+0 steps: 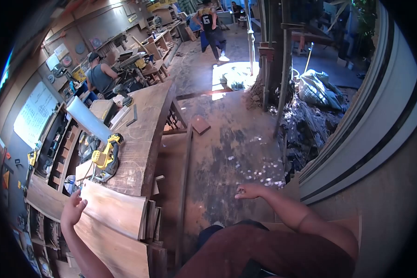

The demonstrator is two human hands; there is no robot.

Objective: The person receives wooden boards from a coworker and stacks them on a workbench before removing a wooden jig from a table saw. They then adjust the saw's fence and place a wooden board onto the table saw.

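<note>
My left hand [72, 211] is at the left edge of a pale wooden board [116, 206], its thumb and fingers apart and overlapping the board's corner in this view. That board lies on top of a stack of boards, with a second wide board [113, 245] nearer to me. Out over the floor, away from any object, my right hand [251, 191] has loosely bent fingers, a gap between thumb and forefinger, and nothing visible in it. A yellow cordless power tool [107, 157] stands on the workbench just beyond the boards.
The wooden workbench [141, 134] runs ahead on the left, carrying a white roll [90, 118] and a black square [132, 116]. A person in a grey top [102, 78] works behind it; another person [210, 30] is farther back. Posts [282, 65] and a filled sack [317, 90] stand right.
</note>
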